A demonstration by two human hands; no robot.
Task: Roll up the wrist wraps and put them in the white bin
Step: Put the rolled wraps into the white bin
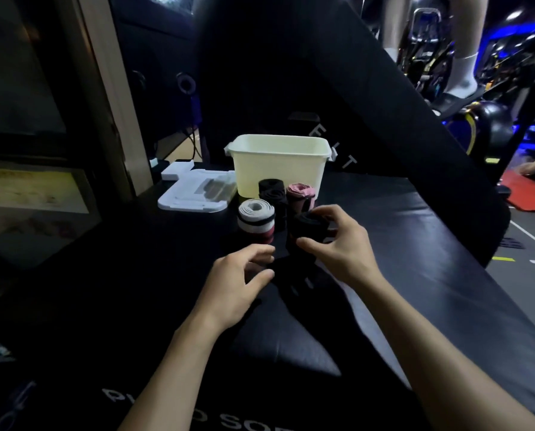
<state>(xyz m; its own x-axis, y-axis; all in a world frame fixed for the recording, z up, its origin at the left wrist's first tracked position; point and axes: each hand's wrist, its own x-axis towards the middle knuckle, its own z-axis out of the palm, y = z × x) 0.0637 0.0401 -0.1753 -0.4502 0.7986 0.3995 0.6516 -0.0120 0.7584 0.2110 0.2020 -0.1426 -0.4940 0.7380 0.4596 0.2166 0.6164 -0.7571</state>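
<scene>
My right hand point(337, 244) grips a rolled black wrist wrap point(309, 227) between thumb and fingers, just above the black padded bench point(415, 259). Its loose tail runs down toward my left hand point(238, 281), whose curled fingers sit at the dark strap; what they hold is hard to make out. Behind stand three rolled wraps: a white one with black and red stripes point(256, 219), a black one point(271, 188) and a pink one point(300, 195). The white bin point(280, 169) stands open right behind them.
The bin's white lid point(194, 194) lies flat to the left of the bin. A wooden post point(104, 98) rises at the left. An inclined black pad point(353, 88) rises behind the bin. A person's legs on gym equipment show at the far right.
</scene>
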